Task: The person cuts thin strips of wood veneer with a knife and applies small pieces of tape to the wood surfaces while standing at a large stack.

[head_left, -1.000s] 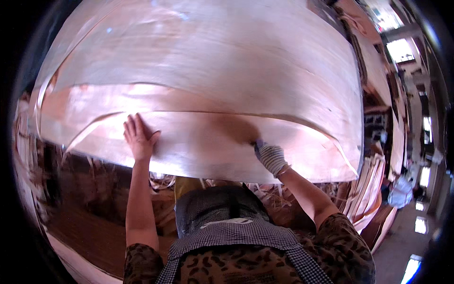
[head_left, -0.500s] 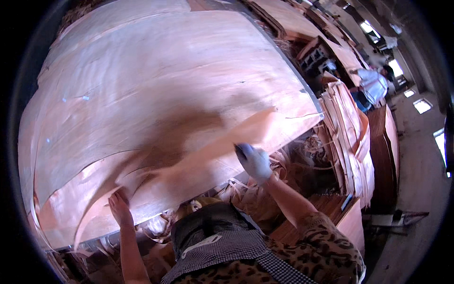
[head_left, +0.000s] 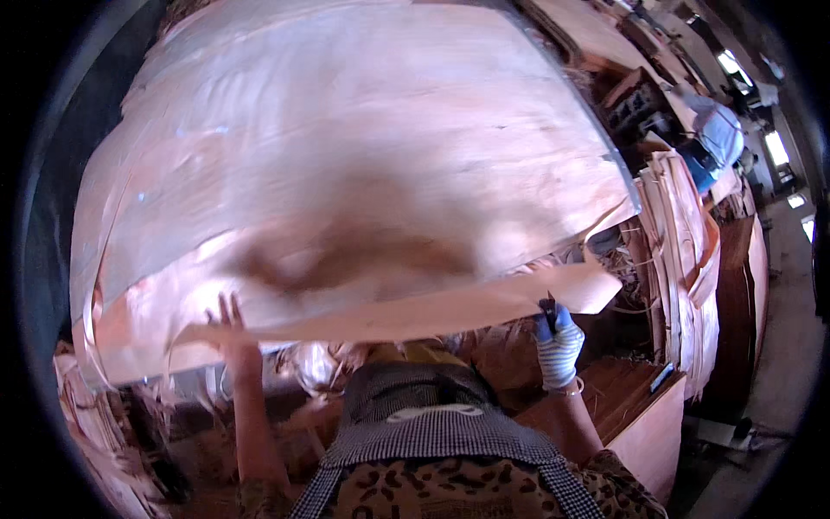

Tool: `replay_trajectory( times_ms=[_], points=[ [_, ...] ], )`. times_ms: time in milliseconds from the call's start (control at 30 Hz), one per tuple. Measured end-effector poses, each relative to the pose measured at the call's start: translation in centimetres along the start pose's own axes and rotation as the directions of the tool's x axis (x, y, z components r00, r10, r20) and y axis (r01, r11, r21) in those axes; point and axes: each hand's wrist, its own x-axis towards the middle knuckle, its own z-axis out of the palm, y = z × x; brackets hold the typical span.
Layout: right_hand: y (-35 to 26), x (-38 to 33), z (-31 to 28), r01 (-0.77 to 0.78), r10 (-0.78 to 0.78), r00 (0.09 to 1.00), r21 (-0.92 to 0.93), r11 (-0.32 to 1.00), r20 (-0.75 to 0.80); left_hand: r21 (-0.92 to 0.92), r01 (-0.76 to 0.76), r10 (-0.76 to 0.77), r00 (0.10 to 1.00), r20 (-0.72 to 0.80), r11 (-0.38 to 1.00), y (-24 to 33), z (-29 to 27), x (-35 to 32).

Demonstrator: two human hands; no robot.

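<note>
A wide pale wood veneer sheet [head_left: 363,121] covers the stack before me, its near edge uneven. Along that edge runs a long loose veneer strip [head_left: 406,322], curled and lifted at its right end. My left hand [head_left: 232,333] is bare, with fingers spread, at the strip's left end; the strip crosses in front of its palm. My right hand [head_left: 559,346], in a striped white and blue glove, is closed around a small dark knife [head_left: 548,304], its point up, just below the strip's right end. Whether the glove also touches the strip I cannot tell.
Upright bundled veneer sheets [head_left: 683,259] stand on the right, beside a brown stack [head_left: 622,398] near my right forearm. Veneer scraps [head_left: 316,368] hang below the near edge. A person [head_left: 716,138] in pale clothing is at the far right.
The strip has come toward me, off the sheet to its near edge. My right hand has moved right and nearer; my left has moved slightly up, its fingers now spread. The view has shifted.
</note>
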Motion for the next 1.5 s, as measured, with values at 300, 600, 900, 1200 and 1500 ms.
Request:
replay_trajectory(
  times_ms=[300, 600, 900, 1200, 1500],
  points=[
    [15.0, 3.5, -11.7, -0.282, 0.526, 0.815, 0.627, 0.726, -0.242, -0.923, -0.346, -0.231, 0.924, -0.304, -0.168, 12.2, -19.6, -0.3],
    [37.2, 1.5, -29.9, -0.281, 0.531, 0.564, 0.458, 0.843, -0.632, -0.419, -0.872, 0.389, 0.488, -0.781, 0.253, 32.8, -39.3, -0.6],
    [40.1, 27.3, -28.2, -0.237, 0.156, 0.965, -0.444, 0.864, -0.211, -0.528, -0.717, 0.464, 0.697, -0.547, 0.454, 42.2, -39.0, 6.6],
    [49.4, 50.1, -17.6, 0.061, 0.114, 0.916, -0.413, 0.909, 0.385, -0.612, -0.463, 0.453, 0.872, -0.186, 0.641, 49.3, -37.2, 12.2],
    [50.3, 58.8, -0.1, 0.171, 0.01, 0.752, -0.209, 0.963, 0.659, -0.318, -0.347, 0.245, 0.916, -0.318, 0.883, 46.4, -26.3, 15.8]
  ],
)
